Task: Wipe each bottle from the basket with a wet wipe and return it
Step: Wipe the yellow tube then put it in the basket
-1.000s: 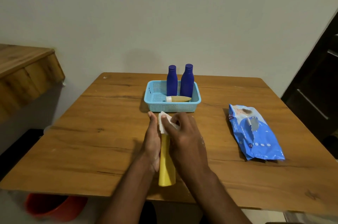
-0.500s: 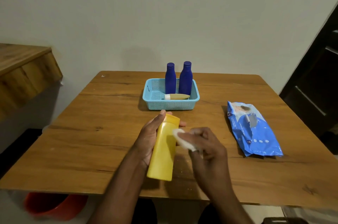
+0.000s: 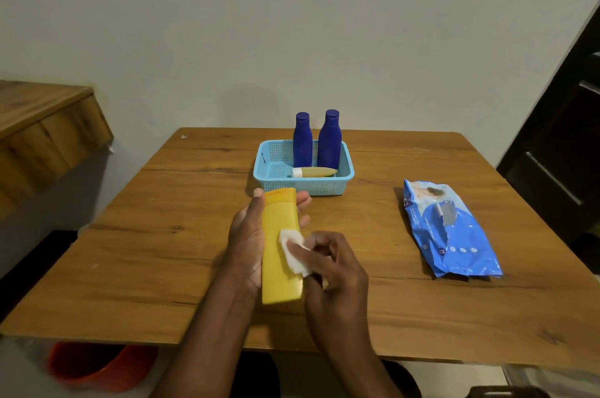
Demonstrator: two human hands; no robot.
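My left hand [image 3: 244, 235] grips a yellow bottle [image 3: 279, 267] from behind, cap end pointing away from me, above the table's middle. My right hand [image 3: 334, 271] pinches a white wet wipe [image 3: 293, 250] and presses it against the bottle's front face, near its middle. Behind them stands a light blue basket [image 3: 272, 181]. It holds two upright dark blue bottles [image 3: 302, 141] [image 3: 330, 141] and a small tan bottle [image 3: 316, 172] with a white cap lying on its side.
A blue pack of wet wipes [image 3: 449, 229] lies on the wooden table [image 3: 136, 251] to the right. A red bucket [image 3: 94, 365] sits below the table's near left edge. A wooden ledge [image 3: 42, 131] juts out at the left, a dark door [image 3: 565, 138] stands at the right.
The wipe has gone from the bottle's cap end down to the middle of its front face. My left hand has turned the bottle so that its broad face shows.
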